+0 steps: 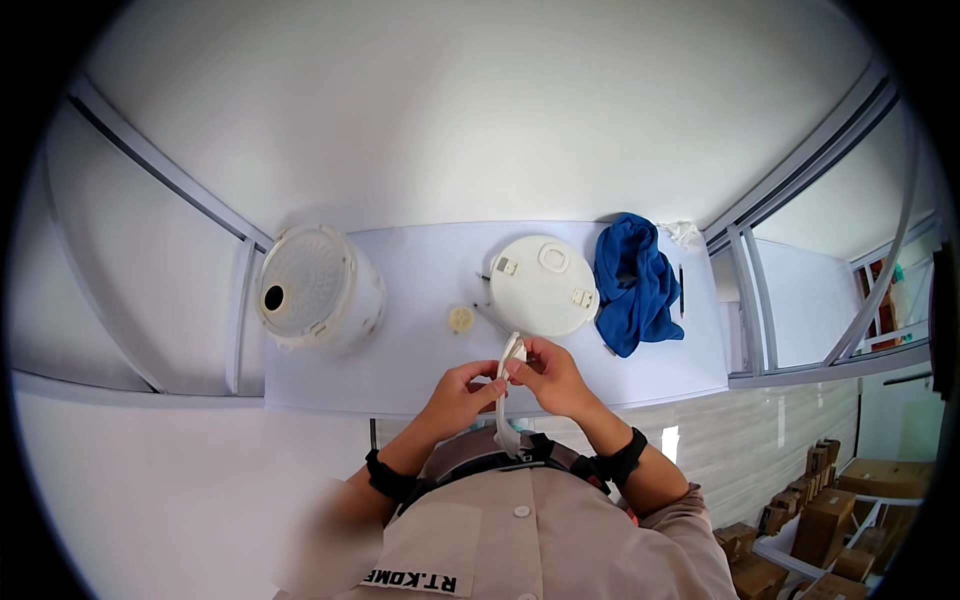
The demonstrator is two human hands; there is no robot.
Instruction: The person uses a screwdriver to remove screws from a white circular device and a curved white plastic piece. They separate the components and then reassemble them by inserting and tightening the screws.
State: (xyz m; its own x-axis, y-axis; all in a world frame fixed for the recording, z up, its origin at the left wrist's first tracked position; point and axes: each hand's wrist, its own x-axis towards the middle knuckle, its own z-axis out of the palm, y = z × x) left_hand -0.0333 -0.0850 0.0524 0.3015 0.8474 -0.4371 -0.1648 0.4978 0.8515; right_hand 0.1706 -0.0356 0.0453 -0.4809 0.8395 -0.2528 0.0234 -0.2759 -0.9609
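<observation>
In front of my body, near the table's front edge, a long, narrow, curved white piece (504,400) hangs between my hands. It looks like plastic, but its exact kind is unclear. My left hand (462,397) pinches it from the left side. Slightly higher, my right hand (548,376) grips its upper end with thumb and fingers. Just beyond my right hand lies a round white lid-like part (535,295) with small fittings on its face. A small pale-yellow round part (460,319) rests on the table to the left of that lid.
A white drum-shaped container (365,290) with a dark round hole in its top stands at the left. Right of the lid lie a crumpled blue cloth (638,290) and a thin dark stick (682,290). Metal frames flank the white table (420,385); cardboard boxes (825,525) sit lower right.
</observation>
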